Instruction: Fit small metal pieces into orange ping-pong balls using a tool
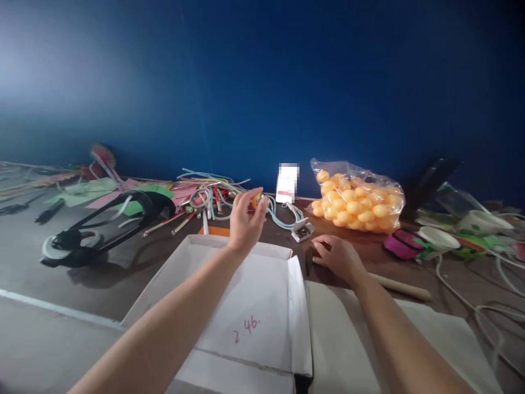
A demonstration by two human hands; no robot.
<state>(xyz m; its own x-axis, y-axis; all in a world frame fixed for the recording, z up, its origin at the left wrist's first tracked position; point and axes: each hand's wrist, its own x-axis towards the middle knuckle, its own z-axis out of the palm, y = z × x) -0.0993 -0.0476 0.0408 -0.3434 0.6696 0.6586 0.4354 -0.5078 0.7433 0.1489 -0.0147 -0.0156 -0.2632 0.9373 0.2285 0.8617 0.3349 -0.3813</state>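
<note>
My left hand [245, 219] is raised over the far edge of a flat white cardboard box [246, 306] and pinches a small orange ball [257, 199] between thumb and fingertips. My right hand [338, 256] rests palm down on the table with its fingers curled over the head end of a wooden-handled hammer [394, 284]. A small open box of tacks [302, 232] lies just beyond, between the two hands. A clear plastic bag full of orange balls [357, 202] sits behind my right hand.
Coloured straws and paper sheets [205, 194] litter the back of the table under a blue wall. A black framed object [102, 224] lies left. A white card [287, 183] stands at centre back. Paper cups [438, 236], a magenta pouch [404, 243] and white cables [484, 306] crowd the right.
</note>
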